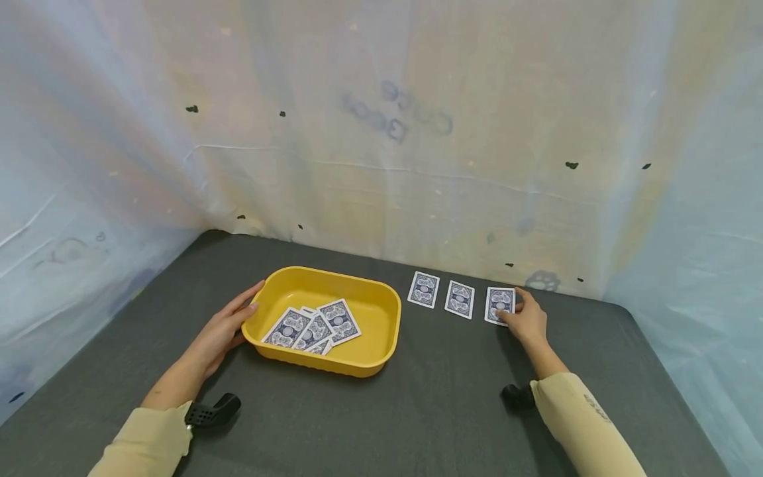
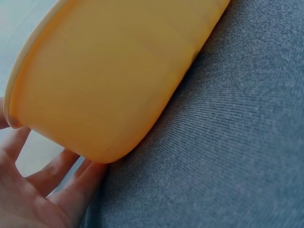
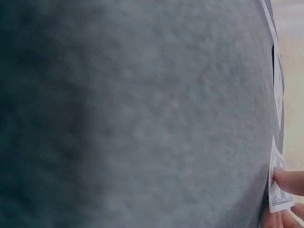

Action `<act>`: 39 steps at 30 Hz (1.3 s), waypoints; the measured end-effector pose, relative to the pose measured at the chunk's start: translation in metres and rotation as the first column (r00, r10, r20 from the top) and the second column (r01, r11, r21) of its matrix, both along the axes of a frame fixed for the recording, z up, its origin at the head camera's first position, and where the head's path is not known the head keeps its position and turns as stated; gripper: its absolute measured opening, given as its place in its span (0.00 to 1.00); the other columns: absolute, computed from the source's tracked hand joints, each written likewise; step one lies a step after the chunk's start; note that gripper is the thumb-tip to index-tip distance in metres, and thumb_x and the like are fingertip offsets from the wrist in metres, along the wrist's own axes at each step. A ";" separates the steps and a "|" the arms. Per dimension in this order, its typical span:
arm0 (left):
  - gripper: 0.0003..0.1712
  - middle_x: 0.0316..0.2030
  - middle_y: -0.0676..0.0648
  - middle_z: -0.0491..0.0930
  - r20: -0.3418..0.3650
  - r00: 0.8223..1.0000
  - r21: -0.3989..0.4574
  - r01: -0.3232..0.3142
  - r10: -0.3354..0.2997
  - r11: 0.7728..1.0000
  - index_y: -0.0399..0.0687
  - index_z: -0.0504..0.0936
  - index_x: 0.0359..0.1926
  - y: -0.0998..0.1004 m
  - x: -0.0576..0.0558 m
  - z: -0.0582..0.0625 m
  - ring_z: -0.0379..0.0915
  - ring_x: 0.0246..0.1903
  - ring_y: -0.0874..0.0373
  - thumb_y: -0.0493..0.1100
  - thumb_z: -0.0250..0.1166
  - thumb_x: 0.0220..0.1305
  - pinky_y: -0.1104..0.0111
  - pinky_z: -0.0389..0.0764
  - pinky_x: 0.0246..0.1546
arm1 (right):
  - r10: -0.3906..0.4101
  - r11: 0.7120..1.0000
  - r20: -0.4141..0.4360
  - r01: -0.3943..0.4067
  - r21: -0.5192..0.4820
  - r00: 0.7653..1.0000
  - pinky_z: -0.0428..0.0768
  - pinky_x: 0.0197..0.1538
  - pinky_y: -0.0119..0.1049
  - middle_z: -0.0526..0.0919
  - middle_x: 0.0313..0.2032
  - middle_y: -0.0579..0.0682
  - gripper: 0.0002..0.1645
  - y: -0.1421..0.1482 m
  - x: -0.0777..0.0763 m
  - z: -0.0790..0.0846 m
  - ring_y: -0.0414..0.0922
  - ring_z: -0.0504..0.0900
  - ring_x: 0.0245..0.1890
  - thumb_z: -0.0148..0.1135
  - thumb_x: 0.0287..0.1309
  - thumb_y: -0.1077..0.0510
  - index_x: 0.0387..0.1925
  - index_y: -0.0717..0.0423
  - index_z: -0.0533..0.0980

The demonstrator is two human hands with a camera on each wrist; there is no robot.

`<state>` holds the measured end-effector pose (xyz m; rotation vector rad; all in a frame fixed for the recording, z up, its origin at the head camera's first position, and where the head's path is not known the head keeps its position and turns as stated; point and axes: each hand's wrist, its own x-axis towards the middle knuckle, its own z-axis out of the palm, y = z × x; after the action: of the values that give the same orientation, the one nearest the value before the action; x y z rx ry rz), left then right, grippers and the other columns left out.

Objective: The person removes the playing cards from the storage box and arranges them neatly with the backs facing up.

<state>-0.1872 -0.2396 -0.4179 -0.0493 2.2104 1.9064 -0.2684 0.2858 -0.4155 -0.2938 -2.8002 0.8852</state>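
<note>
At the left end of a yellow plastic tray [image 1: 381,351], my left hand [image 1: 223,328] holds the side, the thumb at the rim and the other fingers against the outer wall [image 2: 95,85]. Several playing cards [image 1: 342,321] with blue patterned backs lie overlapping inside. My right hand [image 1: 529,322] pinches a playing card [image 1: 497,301] at the right end of a row, its thumb on the patterned back. In the right wrist view this card [image 3: 280,194] looks slightly bent, with fingers behind its edge. Two more playing cards, a middle one [image 1: 459,299] and a left one [image 1: 424,289], lie face down beside it.
A dark grey cloth covers the table [image 1: 429,411]. Pale plastic sheeting [image 1: 381,199] hangs along the back and both sides, close behind the row of cards. Black wrist straps [image 1: 213,411] sit at both of my cuffs.
</note>
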 end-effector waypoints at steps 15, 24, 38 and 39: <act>0.37 0.76 0.43 0.36 0.006 1.000 -0.010 -0.003 0.004 1.000 0.63 0.41 0.76 0.001 -0.001 0.000 0.43 0.71 0.41 0.59 0.45 0.74 0.40 0.53 0.65 | -0.020 0.996 0.022 0.018 0.082 1.000 0.64 0.55 0.56 0.77 0.45 0.71 0.27 0.000 -0.003 0.001 0.64 0.69 0.50 0.65 0.54 0.57 0.50 0.74 0.74; 0.37 0.76 0.44 0.35 0.004 1.000 -0.009 -0.007 0.007 1.000 0.64 0.41 0.76 0.001 0.001 0.000 0.41 0.72 0.42 0.60 0.45 0.73 0.40 0.53 0.65 | -0.065 0.995 -0.022 0.063 -0.074 0.998 0.69 0.52 0.51 0.79 0.47 0.68 0.23 -0.011 0.001 0.002 0.61 0.76 0.48 0.65 0.55 0.57 0.49 0.69 0.77; 0.37 0.76 0.44 0.36 0.003 1.000 -0.024 -0.006 0.006 1.000 0.65 0.41 0.76 0.001 0.000 0.000 0.45 0.71 0.43 0.61 0.44 0.73 0.43 0.57 0.64 | -0.031 0.919 -0.148 -0.030 -0.393 0.989 0.72 0.35 0.25 0.84 0.41 0.57 0.17 -0.070 0.012 0.030 0.33 0.76 0.32 0.65 0.59 0.55 0.47 0.61 0.81; 0.37 0.76 0.44 0.36 0.002 1.000 -0.025 -0.006 0.006 1.000 0.65 0.41 0.76 0.001 0.000 0.000 0.45 0.71 0.43 0.61 0.44 0.73 0.43 0.57 0.64 | -0.014 0.904 -0.159 -0.056 -0.423 0.987 0.72 0.35 0.24 0.84 0.40 0.56 0.17 -0.076 0.013 0.032 0.32 0.76 0.32 0.65 0.59 0.56 0.47 0.62 0.81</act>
<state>-0.1876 -0.2388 -0.4182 -0.0619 2.2349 1.8811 -0.2550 0.2094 -0.3839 -0.2399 -2.4434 1.4587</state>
